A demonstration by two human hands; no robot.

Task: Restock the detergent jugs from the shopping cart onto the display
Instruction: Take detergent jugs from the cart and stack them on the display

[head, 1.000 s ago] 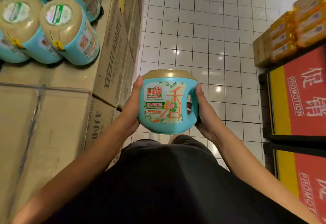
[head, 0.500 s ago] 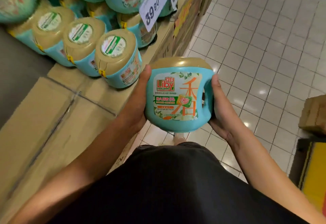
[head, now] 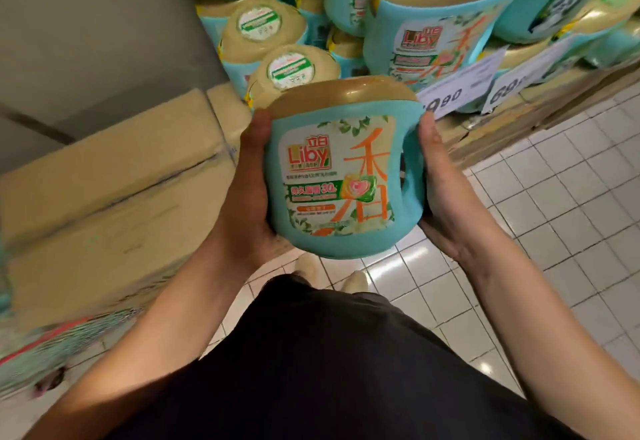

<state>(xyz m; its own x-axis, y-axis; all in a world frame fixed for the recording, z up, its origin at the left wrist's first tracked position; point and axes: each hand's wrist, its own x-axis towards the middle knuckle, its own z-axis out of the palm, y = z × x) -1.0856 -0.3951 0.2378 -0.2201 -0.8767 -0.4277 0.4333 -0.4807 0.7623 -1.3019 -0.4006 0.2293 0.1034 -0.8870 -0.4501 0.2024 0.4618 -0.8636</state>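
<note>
I hold a teal detergent jug (head: 341, 169) with a gold cap and a Liby label upright in front of my chest. My left hand (head: 247, 190) grips its left side, fingers wrapped behind it. My right hand (head: 438, 193) grips the handle side on the right. Just beyond the jug, the display (head: 491, 127) of cardboard cases carries several identical jugs (head: 436, 23), stacked in tiers, with lower ones (head: 294, 72) showing their gold caps. The shopping cart is out of view.
Sealed cardboard cases (head: 114, 190) form a low platform to my left. A grey pillar (head: 97, 30) rises behind them. White price tags (head: 460, 86) hang at the display's front edge. White floor tiles (head: 571, 231) spread to the right.
My view has swung left toward the display, which now fills the top of the frame, much closer. Both hands keep the same grip, and the jug has moved nearer the stacked jugs.
</note>
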